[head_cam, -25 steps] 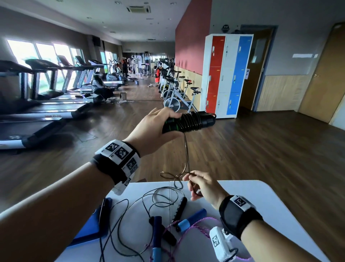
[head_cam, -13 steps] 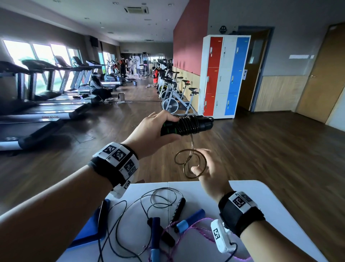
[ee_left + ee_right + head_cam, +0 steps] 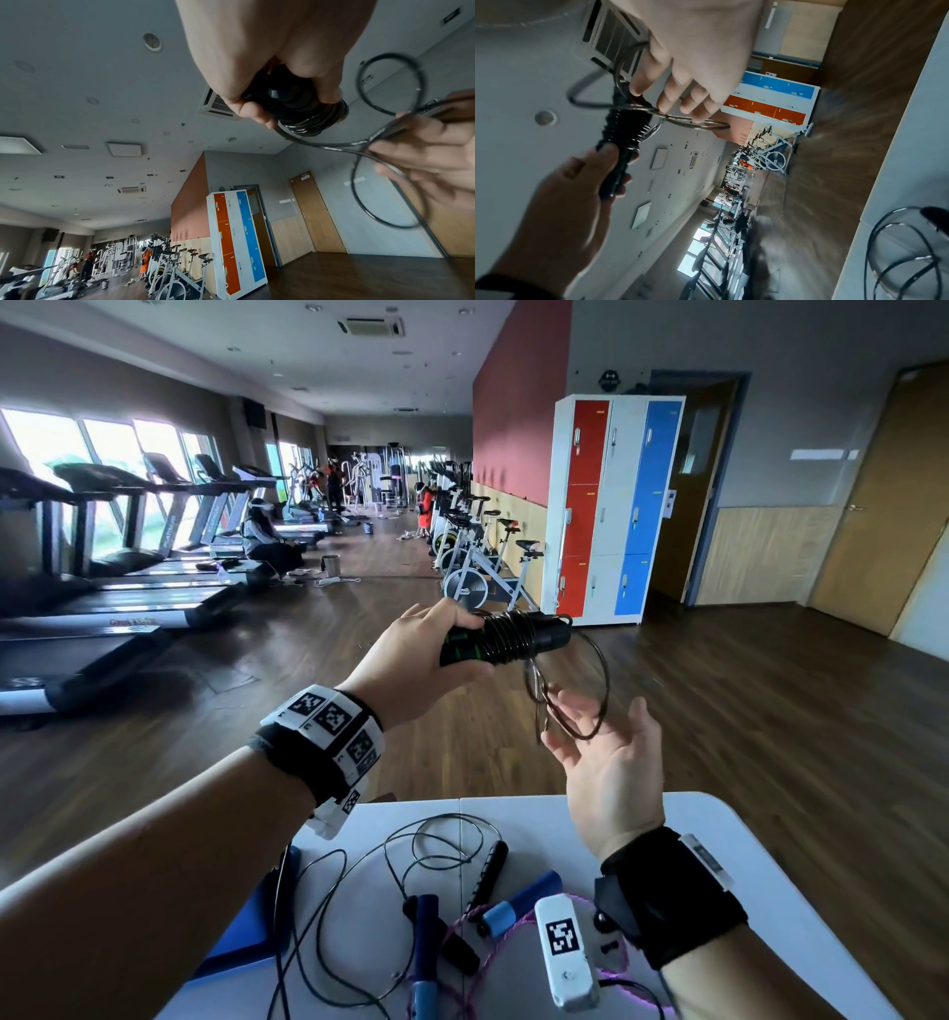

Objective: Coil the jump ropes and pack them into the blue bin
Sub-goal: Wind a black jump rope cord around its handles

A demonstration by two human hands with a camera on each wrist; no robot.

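Table [image 3: 719, 834]: white, at the bottom of the head view, under both forearms.
Blue bin [image 3: 246, 937]: only part of it shows, at the table's left edge, partly hidden by the left forearm; one black cord [image 3: 328, 906] runs over its edge.
Ropes on the table: a loose tangle of thin black cord with a black handle [image 3: 488, 870], two blue handles [image 3: 524, 901] [image 3: 426, 947] and a pink-purple braided rope [image 3: 477, 968], all lying together just right of the bin.
Left hand [image 3: 411, 660]: raised above the floor beyond the table, fingers and thumb wrapped round the grip end of the black and green handles [image 3: 506, 639].
Held rope: dark cord is wound in tight turns round the middle of those handles; the rest hangs from them in a few loose loops [image 3: 570, 690].
Right hand [image 3: 611, 762]: below and right of the handles, palm turned up, fingers [image 3: 667, 101] only lightly bent; their tips touch the loose loops, which lie across them, with no firm clasp.
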